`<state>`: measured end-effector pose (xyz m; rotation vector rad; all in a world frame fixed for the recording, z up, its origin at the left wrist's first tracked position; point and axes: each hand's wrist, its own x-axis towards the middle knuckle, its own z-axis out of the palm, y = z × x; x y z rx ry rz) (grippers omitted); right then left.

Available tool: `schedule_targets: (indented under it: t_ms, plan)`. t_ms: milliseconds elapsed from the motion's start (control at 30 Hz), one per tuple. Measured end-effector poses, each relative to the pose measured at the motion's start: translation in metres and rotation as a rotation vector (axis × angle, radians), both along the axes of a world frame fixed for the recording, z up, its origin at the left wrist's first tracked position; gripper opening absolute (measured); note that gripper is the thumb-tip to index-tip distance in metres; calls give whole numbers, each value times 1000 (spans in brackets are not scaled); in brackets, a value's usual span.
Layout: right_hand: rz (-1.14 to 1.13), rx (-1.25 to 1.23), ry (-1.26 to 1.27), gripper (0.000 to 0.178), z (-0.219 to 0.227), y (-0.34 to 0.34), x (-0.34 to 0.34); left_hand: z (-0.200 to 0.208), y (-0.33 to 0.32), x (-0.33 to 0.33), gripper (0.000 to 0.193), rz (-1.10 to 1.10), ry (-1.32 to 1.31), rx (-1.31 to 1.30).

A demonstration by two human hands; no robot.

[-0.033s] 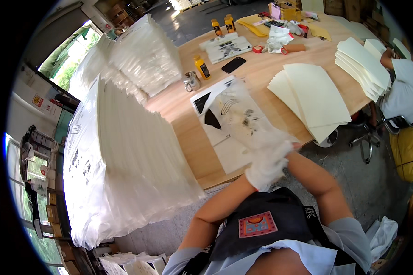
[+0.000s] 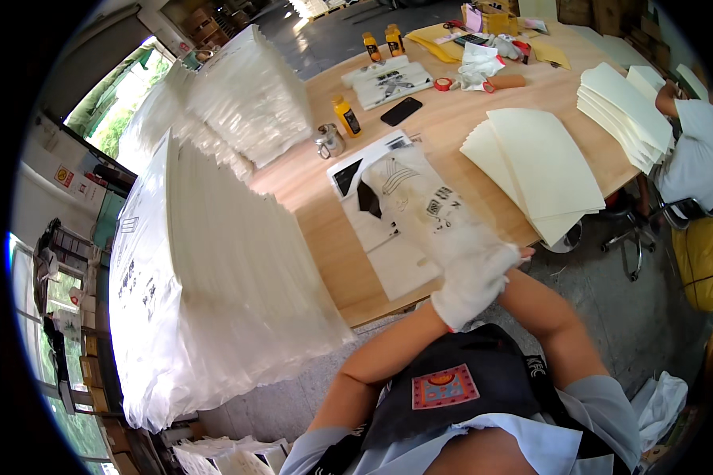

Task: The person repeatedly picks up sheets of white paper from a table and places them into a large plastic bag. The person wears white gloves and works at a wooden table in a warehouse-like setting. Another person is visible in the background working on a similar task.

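Observation:
A clear plastic bag [image 2: 428, 198] with dark printing stretches from my hands across the near middle of the table. Its near end is bunched in my left hand [image 2: 471, 289], which wears a white glove and is closed on it. My right hand [image 2: 525, 253] is crossed close behind the glove; only bare fingertips show, and its grip is hidden. Under the bag lies a white flat sheet or packet [image 2: 400, 265] with black shapes, near the table's front edge.
A tall stack of plastic-wrapped sheets [image 2: 222, 269] stands at the left, with another stack [image 2: 253, 95] behind. Cream sheets [image 2: 543, 166] lie fanned at the right. A phone [image 2: 402, 112], a metal mug [image 2: 329, 141] and a yellow bottle [image 2: 345, 116] stand farther back. A person [image 2: 697, 150] sits at far right.
The bag has drawn narrower and its printing shows more plainly. Both my hands have shifted slightly right and nearer to me.

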<state>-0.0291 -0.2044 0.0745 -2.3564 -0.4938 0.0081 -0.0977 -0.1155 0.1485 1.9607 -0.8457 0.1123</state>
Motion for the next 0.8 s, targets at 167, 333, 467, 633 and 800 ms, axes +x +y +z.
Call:
schedule_targets:
  t_ms: [167,333,467,633,800]
  plan:
    - [44,-279,-196,42,-11,0,-52,-58,27,21,29,220,56,-87]
    - [-105,-49,-438,46,-8,-29,-116,-95,54,-30,16,297,260,37]
    - [-319,-470,-202,30,-34,-60,-100,-108,78,-60,13,189,-188,247]
    - [-1,-766,12,17,-25,-68,-117,-148,144,-102,17,738,-61,391]
    - [322,-823,246,18,32,-65,-152,-127,140,-168,15,688,698,-477]
